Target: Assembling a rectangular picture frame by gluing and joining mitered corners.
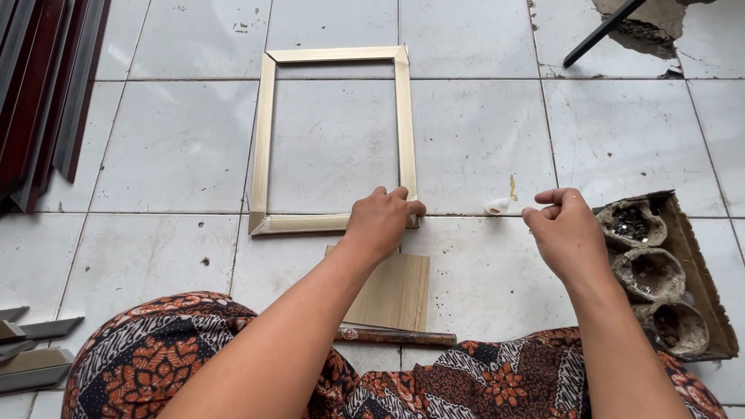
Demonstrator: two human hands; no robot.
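Two bare hands work over a pale tiled floor (178, 147). The left hand (380, 221) is curled over the near right corner of a light wooden picture frame (262, 140), its fingers pressing on the joint. The right hand (566, 229), just right of it, has its fingertips pinched together; whether they hold anything is too small to tell. A small white blob (498, 206) lies between the hands. A plywood piece (392, 291) and a rusty rod (396, 336) lie nearer, with a cardboard tray (702, 279) at right.
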